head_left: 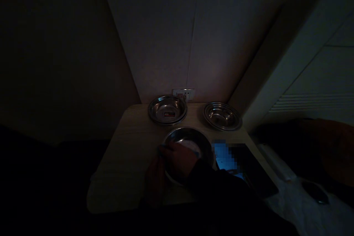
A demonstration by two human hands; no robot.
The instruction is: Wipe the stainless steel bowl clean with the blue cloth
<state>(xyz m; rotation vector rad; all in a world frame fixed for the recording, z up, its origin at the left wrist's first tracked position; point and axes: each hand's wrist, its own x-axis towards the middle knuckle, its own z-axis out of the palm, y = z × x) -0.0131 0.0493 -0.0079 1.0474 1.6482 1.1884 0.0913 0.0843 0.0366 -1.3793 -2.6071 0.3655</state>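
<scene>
In the dim light a shiny metal basin [203, 140] stands on a small pale table, with a whitish, partly bluish patch inside it. My right hand [179, 156] reaches across the basin to its left rim, fingers pressed together at a small bluish piece [160, 149] too dark to name. Close against those fingertips, just outside the left rim, is my left hand [155, 177], its fingers drawn together. Whether it grips the rim or the bluish piece is hidden by shadow.
Behind the basin are two stacks of metal bowls, one stack [167, 112] at the left and another [222, 117] at the right. A dark tablet-like device [253, 169] with a blurred lit area lies right of the basin. A wall socket [184, 94] sits behind the table [121, 155].
</scene>
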